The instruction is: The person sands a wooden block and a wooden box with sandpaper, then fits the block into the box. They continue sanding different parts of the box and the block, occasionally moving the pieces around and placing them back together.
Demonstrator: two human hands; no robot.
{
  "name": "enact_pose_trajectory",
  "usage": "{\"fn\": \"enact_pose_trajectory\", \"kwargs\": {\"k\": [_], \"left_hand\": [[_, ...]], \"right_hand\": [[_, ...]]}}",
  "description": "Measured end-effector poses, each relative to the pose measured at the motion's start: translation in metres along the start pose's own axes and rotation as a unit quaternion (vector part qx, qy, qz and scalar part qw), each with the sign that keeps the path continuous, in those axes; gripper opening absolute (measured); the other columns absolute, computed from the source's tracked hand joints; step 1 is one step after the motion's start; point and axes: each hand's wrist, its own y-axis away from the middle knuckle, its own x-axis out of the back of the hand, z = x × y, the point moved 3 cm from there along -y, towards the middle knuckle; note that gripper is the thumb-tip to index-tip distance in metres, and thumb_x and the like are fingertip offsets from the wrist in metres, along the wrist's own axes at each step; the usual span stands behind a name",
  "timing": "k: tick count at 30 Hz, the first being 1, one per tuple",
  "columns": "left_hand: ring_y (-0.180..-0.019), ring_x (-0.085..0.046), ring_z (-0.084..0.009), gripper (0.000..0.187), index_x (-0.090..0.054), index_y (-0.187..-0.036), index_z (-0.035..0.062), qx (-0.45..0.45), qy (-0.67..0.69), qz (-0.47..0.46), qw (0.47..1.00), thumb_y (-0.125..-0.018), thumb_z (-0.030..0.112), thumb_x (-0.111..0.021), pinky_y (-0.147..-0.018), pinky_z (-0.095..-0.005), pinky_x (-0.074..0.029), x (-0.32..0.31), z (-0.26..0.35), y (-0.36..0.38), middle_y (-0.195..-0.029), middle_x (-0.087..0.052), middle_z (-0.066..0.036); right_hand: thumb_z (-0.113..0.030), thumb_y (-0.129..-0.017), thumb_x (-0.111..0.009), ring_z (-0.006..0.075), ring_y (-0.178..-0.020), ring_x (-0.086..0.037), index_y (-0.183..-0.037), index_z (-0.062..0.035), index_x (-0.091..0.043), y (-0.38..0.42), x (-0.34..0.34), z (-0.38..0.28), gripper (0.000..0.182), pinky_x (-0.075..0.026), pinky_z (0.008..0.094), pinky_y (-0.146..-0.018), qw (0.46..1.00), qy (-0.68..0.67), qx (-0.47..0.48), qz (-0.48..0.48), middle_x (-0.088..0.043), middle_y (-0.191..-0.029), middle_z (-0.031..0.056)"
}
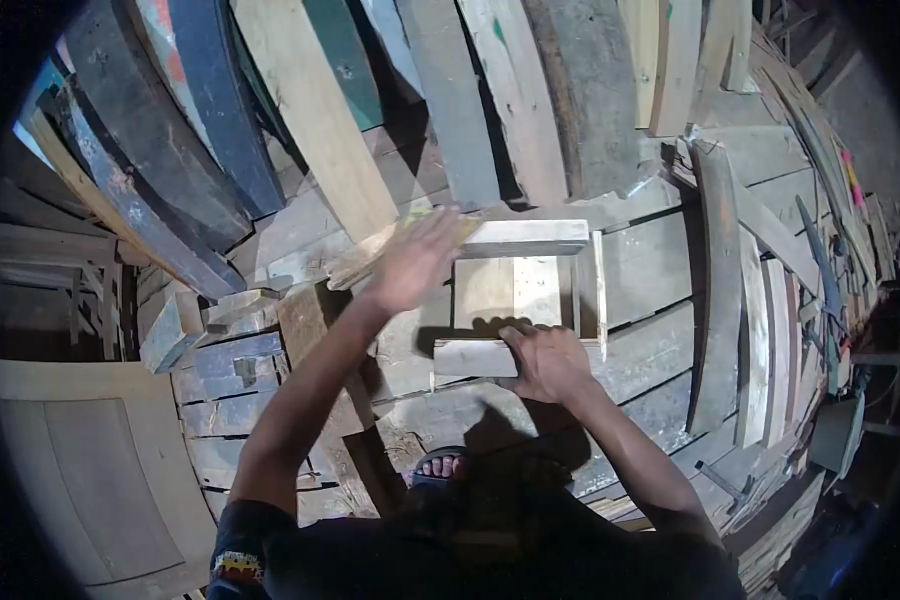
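Note:
A shallow wooden box that looks like a drawer [475,357] stands on the plank surface in front of me, its pale inner panel facing up. My right hand [550,360] is closed over its near wall, fingers hooked across the top edge. At the far wall [535,232], my left hand [420,265] lies across the left end, smeared by motion. A thin yellowish sheet [466,228] shows at its fingertips, pressed against the wood; most of it is hidden under the hand.
Long boards [315,110] lean in a row along the far side. More curved planks [718,290] stand at the right. A thick wooden beam [315,335] lies left of the box, near a short block [173,332]. A panelled door [90,470] fills the lower left.

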Motion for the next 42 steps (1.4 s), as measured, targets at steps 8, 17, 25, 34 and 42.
{"fn": "enact_pose_trajectory", "kwargs": {"k": [8, 17, 25, 34, 42], "left_hand": [[-0.150, -0.053, -0.0465, 0.051, -0.054, -0.157, -0.0062, 0.033, 0.092, 0.128, 0.987, -0.112, 0.020, -0.053, -0.130, -0.0537, -0.037, 0.024, -0.029, 0.033, -0.156, -0.059, -0.030], [-0.161, -0.041, -0.0374, 0.056, -0.049, -0.163, -0.0008, -0.058, -0.037, 0.012, 0.998, -0.111, 0.020, -0.057, -0.134, -0.0499, -0.033, -0.024, 0.064, -0.044, -0.170, -0.049, -0.021], [-0.159, -0.042, -0.0417, 0.055, -0.049, -0.160, -0.0062, -0.056, -0.034, -0.005, 0.998, -0.111, 0.019, -0.055, -0.133, -0.0502, -0.033, -0.025, 0.063, -0.054, -0.167, -0.049, -0.028], [-0.147, -0.055, -0.0473, 0.046, -0.057, -0.150, -0.0096, -0.003, 0.023, 0.016, 1.000, -0.112, 0.016, -0.050, -0.126, -0.0536, -0.041, -0.008, 0.039, -0.049, -0.154, -0.060, -0.032], [-0.138, -0.062, -0.0478, 0.042, -0.062, -0.144, -0.0098, -0.061, 0.071, 0.040, 0.995, -0.109, 0.011, -0.054, -0.121, -0.0494, -0.047, 0.000, 0.030, -0.048, -0.144, -0.066, -0.034]], "right_hand": [[-0.056, -0.084, -0.084, 0.0350, -0.112, -0.077, -0.136, -0.0076, -0.065, 0.004, -0.010, 0.007, 0.073, -0.064, 0.0483, -0.092, 0.999, -0.024, 0.008, 0.037, -0.073, -0.135, 0.0141], [-0.058, -0.085, -0.083, 0.0378, -0.107, -0.078, -0.138, -0.0084, -0.065, 0.005, -0.009, 0.008, 0.075, -0.063, 0.0502, -0.090, 0.997, -0.040, 0.020, 0.069, -0.075, -0.131, 0.0159], [-0.056, -0.085, -0.083, 0.0387, -0.101, -0.079, -0.134, -0.0070, -0.065, 0.000, -0.016, 0.010, 0.072, -0.063, 0.0521, -0.082, 0.998, -0.036, 0.006, 0.052, -0.075, -0.124, 0.0161], [-0.058, -0.084, -0.085, 0.0382, -0.101, -0.078, -0.133, -0.0072, -0.066, 0.002, -0.010, 0.011, 0.073, -0.064, 0.0508, -0.082, 0.997, -0.033, 0.016, 0.065, -0.075, -0.123, 0.0160], [-0.059, -0.084, -0.085, 0.0377, -0.099, -0.079, -0.133, -0.0073, -0.066, 0.003, -0.010, 0.010, 0.074, -0.063, 0.0494, -0.085, 0.998, -0.032, 0.020, 0.056, -0.074, -0.129, 0.0172]]}}
